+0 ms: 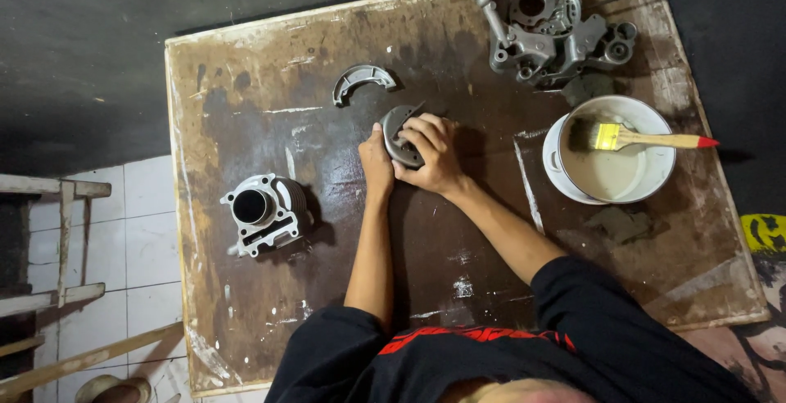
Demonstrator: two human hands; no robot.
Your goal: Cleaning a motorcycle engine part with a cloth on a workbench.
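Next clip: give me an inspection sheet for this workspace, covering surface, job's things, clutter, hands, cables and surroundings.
Surface: worn brown wooden board, stained and scratched, pale patches.
Job's things: curved grey metal brake shoe, gripped by both hands near the board's middle.
Clutter: second grey brake shoe; finned metal engine cylinder; grey cast engine casing; white bowl with a wooden-handled, red-tipped paintbrush laid across it.
Hands: left hand and right hand both closed on the shoe.
Cables: nothing seen.
Surroundings: dark floor, white tiles, wooden frame at left.
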